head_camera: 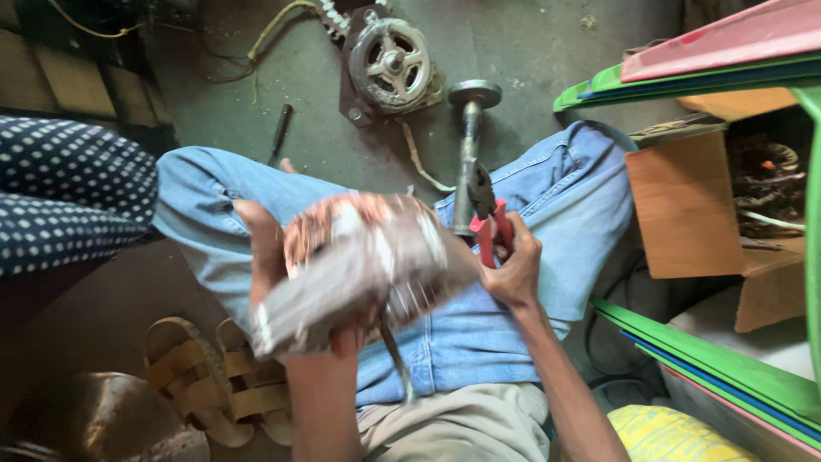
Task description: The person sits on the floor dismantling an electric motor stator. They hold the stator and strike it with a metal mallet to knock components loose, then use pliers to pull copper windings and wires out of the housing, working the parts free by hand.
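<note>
At the centre of the frame, over a lap in blue jeans point(530, 197), the left hand point(282, 257) has its fingers wrapped round a motor stator point(359, 265) with copper windings (blurred). Just right of it, the right hand point(513, 269) is closed on red-handled pliers point(487, 214), jaws pointing up. At the upper centre, an electric motor point(391, 62) lies on the floor point(530, 43).

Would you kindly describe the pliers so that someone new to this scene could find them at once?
Start at the blue jeans across the middle of the view; the right hand rests on that thigh, beside the blurred motor stator held in the left hand. The pliers stick up from the right hand. They alone have red handles and dark jaws, unlike the grey metal shaft behind them.
</note>
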